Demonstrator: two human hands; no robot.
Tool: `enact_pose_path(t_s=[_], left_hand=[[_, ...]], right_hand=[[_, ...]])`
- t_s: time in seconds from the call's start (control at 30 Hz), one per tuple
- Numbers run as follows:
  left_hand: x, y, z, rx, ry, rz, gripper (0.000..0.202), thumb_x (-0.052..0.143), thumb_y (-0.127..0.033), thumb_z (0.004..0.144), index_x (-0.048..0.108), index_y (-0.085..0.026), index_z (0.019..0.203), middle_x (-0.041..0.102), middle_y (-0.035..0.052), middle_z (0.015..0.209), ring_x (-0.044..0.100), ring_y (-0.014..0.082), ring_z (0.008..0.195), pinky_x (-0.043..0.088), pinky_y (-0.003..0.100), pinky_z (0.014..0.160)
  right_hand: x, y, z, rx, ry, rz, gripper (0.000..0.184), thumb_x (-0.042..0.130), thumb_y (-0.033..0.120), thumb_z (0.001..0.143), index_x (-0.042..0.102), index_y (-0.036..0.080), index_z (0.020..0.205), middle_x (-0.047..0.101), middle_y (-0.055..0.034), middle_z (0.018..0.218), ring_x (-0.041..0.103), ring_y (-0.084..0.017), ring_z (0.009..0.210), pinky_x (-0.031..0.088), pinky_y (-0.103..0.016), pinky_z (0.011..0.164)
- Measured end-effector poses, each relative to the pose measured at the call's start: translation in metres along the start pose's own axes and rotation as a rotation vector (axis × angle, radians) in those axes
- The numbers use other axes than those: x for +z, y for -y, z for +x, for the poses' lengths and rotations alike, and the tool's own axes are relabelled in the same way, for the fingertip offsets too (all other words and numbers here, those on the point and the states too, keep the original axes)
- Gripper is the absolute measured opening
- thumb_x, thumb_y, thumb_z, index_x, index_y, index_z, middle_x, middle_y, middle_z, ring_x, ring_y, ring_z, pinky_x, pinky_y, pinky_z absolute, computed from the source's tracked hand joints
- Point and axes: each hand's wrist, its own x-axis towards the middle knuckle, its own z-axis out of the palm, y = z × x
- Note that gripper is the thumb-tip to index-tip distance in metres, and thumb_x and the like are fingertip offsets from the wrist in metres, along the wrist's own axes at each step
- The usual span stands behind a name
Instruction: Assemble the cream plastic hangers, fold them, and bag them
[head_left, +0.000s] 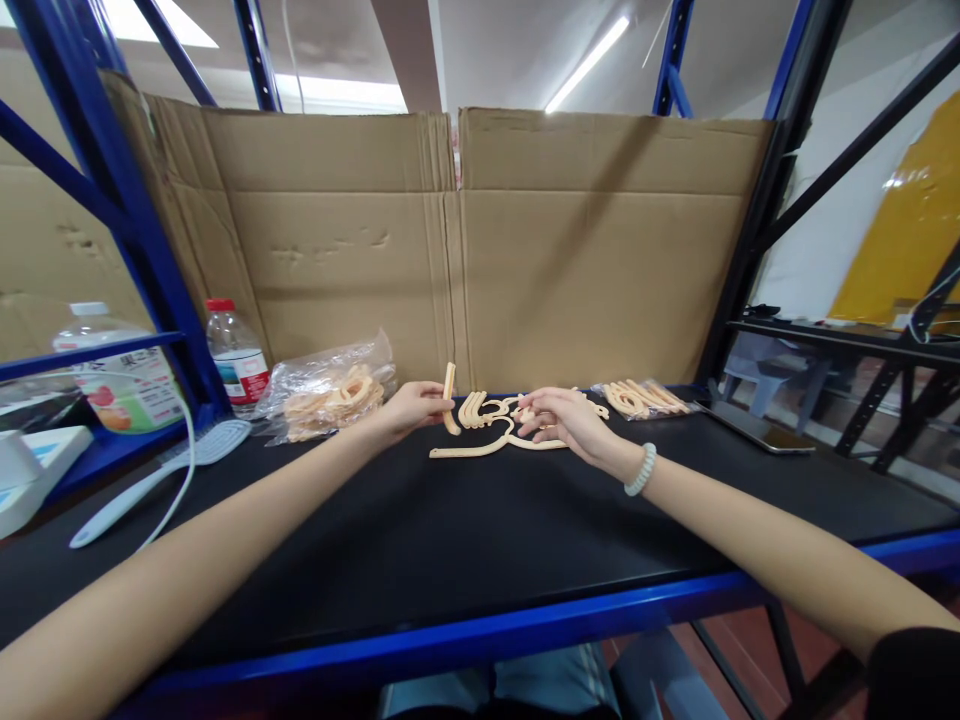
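Note:
My left hand [417, 408] is closed on a narrow beige strip [450, 385], which it holds upright above the black tabletop. On the right, my right hand [562, 418], a pale coiled band on its wrist, hovers over beige curved parts with its fingers bent and apart. Under and beside it lies a long beige hanger-shaped piece [472, 452] with a curved middle, its right portion partly hidden by the hand. Behind that, several short beige arms [472, 410] lie side by side. More beige pieces [597, 404] show beyond the right hand.
Clear bags of beige parts lie left [337, 400] and right [645, 398]. A red-capped bottle [236, 360], a hairbrush [202, 445] and a white cable stand left. A flat tablet-like device [757, 430] lies right. Cardboard [600, 250] walls the back; blue posts frame the sides.

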Motion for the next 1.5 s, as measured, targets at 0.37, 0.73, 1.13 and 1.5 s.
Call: enact_pose_path(t_s=[0.37,0.73,1.13,1.5], left_hand=[[0.054,0.014,-0.067,0.264,0.096,-0.46,0.032,0.073,-0.034,0.069,0.05,-0.017,0.083,0.063,0.0008,0.079,0.063,0.0152,0.071,0.054,0.031,0.069],[0.055,0.004,-0.075,0.351,0.054,-0.284,0.027,0.07,-0.036,0.069,0.05,-0.018,0.07,0.065,0.0023,0.077,0.061,0.0161,0.071,0.049,0.029,0.066],[0.055,0.004,-0.079,0.457,0.032,-0.216,0.019,0.066,-0.029,0.075,0.05,-0.017,0.073,0.065,0.0025,0.078,0.061,0.015,0.073,0.047,0.027,0.068],[0.054,0.003,-0.082,0.475,0.029,-0.185,0.015,0.066,-0.022,0.075,0.052,-0.017,0.074,0.065,0.0016,0.079,0.061,0.0139,0.072,0.047,0.024,0.068]], right_hand=[[0.007,-0.02,-0.02,0.002,0.047,-0.07,0.037,0.076,0.024,0.065,0.054,0.019,0.094,0.065,-0.0041,0.094,0.064,-0.01,0.06,0.052,-0.02,0.052],[0.003,-0.026,-0.019,0.054,0.062,-0.005,0.029,0.08,0.026,0.061,0.06,0.014,0.076,0.065,-0.0039,0.088,0.068,-0.016,0.078,0.056,-0.03,0.077],[0.004,-0.02,-0.024,0.231,0.305,0.083,0.028,0.075,0.033,0.072,0.06,0.011,0.081,0.067,-0.0121,0.1,0.067,-0.021,0.091,0.052,-0.038,0.09],[0.01,-0.027,-0.023,0.152,0.228,-0.02,0.034,0.076,0.038,0.07,0.054,0.013,0.076,0.069,-0.0069,0.075,0.071,-0.021,0.075,0.057,-0.029,0.071]])
